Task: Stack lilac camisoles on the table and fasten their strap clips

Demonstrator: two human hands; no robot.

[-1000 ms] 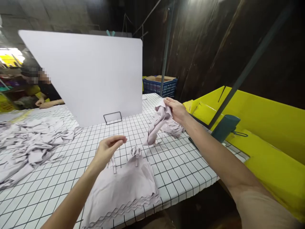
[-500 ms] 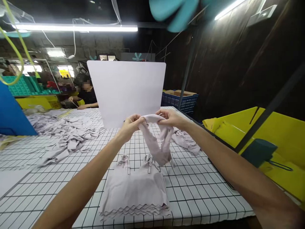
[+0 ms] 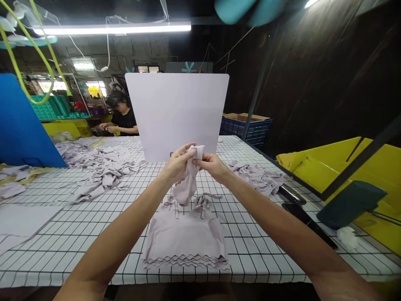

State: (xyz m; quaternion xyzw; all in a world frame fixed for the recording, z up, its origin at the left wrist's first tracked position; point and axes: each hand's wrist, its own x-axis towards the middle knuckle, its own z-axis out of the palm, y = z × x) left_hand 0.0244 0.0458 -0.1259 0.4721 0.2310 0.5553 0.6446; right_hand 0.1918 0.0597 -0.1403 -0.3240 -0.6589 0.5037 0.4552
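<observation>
The left hand and the right hand held together a pale pinkish-grey garment, which hung in the air over the checked surface, in front of the white board. The grip of each hand was nearly closed, with the upper part of the fabric pinched in it. Half a second before, the hands were farther apart, with a band spread between them and the fabric falling in a wide loop; now they were almost side by side, and the fabric hung as one narrow, gathered piece. It looked soft and wrinkled, with a rounded lower end. In this view, that end came between the two bunches of straps of the garment stack; I could not tell whether they touched. The stack lay flat, with several wavy hems at its near edge.
</observation>
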